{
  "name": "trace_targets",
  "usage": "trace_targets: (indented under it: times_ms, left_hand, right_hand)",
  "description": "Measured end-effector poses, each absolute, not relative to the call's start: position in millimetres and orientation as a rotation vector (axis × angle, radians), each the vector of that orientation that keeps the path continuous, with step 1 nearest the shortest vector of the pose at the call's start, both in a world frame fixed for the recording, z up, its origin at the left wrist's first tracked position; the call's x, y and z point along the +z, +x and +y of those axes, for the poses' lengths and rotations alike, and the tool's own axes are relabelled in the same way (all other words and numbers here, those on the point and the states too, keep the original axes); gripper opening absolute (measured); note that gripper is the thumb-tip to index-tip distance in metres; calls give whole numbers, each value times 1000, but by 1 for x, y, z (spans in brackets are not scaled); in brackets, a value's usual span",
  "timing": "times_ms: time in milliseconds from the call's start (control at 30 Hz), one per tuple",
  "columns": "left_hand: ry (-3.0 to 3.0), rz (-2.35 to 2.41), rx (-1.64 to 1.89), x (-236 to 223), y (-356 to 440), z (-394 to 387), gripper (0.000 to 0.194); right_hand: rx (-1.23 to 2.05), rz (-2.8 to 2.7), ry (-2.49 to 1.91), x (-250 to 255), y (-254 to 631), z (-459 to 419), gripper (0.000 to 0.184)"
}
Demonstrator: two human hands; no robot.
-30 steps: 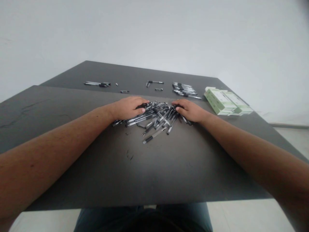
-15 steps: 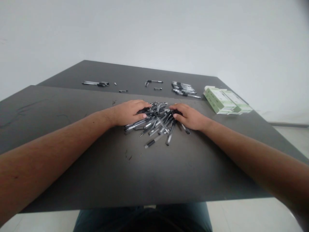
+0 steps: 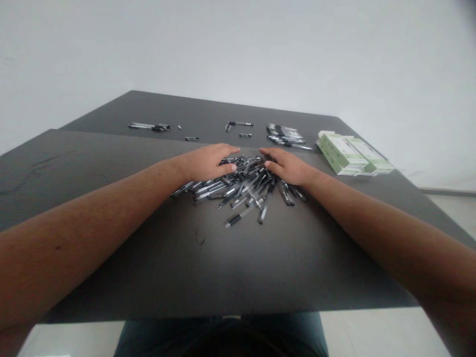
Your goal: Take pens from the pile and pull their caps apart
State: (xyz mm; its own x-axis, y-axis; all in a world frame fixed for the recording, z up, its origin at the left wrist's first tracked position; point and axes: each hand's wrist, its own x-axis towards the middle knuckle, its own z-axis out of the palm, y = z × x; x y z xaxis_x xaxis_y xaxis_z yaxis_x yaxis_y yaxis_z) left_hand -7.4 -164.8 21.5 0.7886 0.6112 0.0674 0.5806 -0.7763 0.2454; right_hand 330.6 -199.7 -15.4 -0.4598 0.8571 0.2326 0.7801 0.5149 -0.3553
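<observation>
A loose pile of black and clear pens point(image 3: 243, 188) lies in the middle of the dark grey table point(image 3: 156, 258). My left hand point(image 3: 206, 162) rests flat on the pile's left side with its fingers stretched out toward the far edge. Across from it, my right hand point(image 3: 286, 166) lies flat on the right side of the pile, fingers also extended. The fingertips of the two hands nearly meet at the back of the pile. Neither hand grips a pen.
A neat row of pens point(image 3: 284, 136) lies at the back right, next to green and white boxes point(image 3: 351, 154). Scattered pens and caps point(image 3: 150, 127) lie along the far strip of the table. A white wall stands behind.
Both hands have straightened their fingers and slid a little further away over the pile. The pens have spread slightly, with more showing under my right wrist.
</observation>
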Motion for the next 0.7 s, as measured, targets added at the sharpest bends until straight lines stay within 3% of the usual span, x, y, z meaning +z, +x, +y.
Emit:
trace_targets:
  times_ms: [267, 700]
  left_hand:
    - [2788, 782, 192, 11, 8, -167, 66]
    - [2812, 715, 245, 7, 3, -183, 62]
  right_hand:
    - [323, -2493, -1164, -15, 319, -205, 60]
    - [349, -2503, -1100, -14, 315, -228, 57]
